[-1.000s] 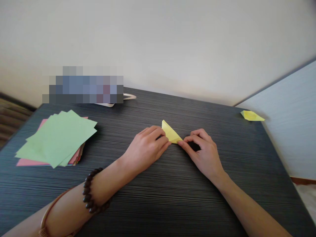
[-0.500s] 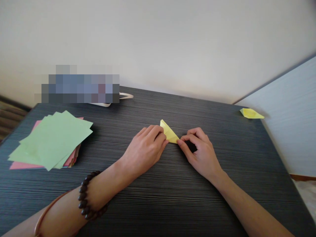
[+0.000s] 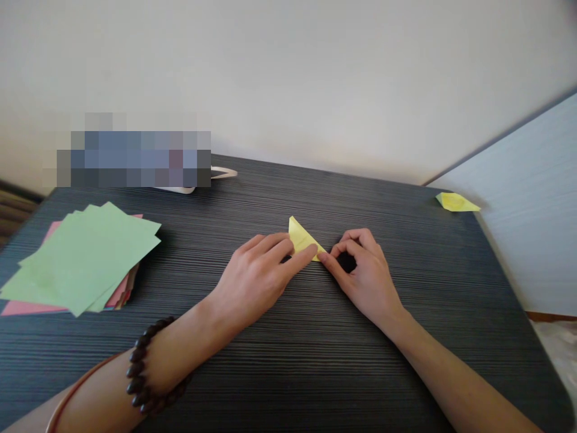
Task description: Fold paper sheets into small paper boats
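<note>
Resting the left hand (image 3: 252, 273) low over the folded yellow paper (image 3: 301, 237), with fingers bent and bunched together and one digit reaching out across the sheet toward its right corner; cannot tell whether gripping or merely pressing there, with some fingertips hidden from view. Pinching that right corner between thumb and index finger of the right hand (image 3: 369, 276), with the other fingers curled in above and a small dark gap ringed by thumb and forefinger. Wearing a dark beaded bracelet (image 3: 136, 368) and, farther up the same left arm, a copper-coloured bangle (image 3: 74, 391). Working on a dark, streaked tabletop (image 3: 270, 373). Lying well apart to the left, fanned out, a stack of green sheets (image 3: 97, 252) over pink sheets (image 3: 27, 308). Standing behind that stack, blurred into blocks, an object (image 3: 139, 153) with a pale loop (image 3: 225, 173) at its right side. Sitting at the far right edge, near a pale panel (image 3: 532, 174), another yellow folded piece (image 3: 457, 202). Covering the paper's left part with the left fingers, leaving its upper point and slanted edge exposed, between both hands and touching both.
</note>
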A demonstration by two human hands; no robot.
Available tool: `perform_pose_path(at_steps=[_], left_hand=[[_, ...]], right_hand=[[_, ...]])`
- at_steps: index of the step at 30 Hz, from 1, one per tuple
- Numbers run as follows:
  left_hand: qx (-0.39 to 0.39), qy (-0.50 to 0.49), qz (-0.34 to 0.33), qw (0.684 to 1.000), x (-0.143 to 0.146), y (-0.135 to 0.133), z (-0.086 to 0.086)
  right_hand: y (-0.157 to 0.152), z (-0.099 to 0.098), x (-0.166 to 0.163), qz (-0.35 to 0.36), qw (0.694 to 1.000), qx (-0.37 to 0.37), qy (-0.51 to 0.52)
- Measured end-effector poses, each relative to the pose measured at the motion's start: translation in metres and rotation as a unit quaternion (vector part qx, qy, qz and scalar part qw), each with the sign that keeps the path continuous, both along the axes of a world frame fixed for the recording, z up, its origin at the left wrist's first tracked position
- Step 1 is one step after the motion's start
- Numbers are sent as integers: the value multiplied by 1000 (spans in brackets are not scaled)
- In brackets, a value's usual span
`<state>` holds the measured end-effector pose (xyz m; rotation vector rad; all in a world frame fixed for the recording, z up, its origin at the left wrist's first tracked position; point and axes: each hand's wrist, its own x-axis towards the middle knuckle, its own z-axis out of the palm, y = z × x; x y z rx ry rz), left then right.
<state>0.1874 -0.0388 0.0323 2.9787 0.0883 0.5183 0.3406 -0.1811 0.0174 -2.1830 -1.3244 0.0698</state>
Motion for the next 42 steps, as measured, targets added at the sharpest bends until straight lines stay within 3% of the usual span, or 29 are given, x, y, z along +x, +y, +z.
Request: perform_pose_path(at_steps=[34, 42], left_hand=[[42, 53, 26, 997, 5, -11, 8], [47, 25, 32, 998, 4, -14, 6]], right_hand=[[2, -2, 0, -16, 1000, -17, -12], [2, 1, -1, -13, 999, -31, -6]])
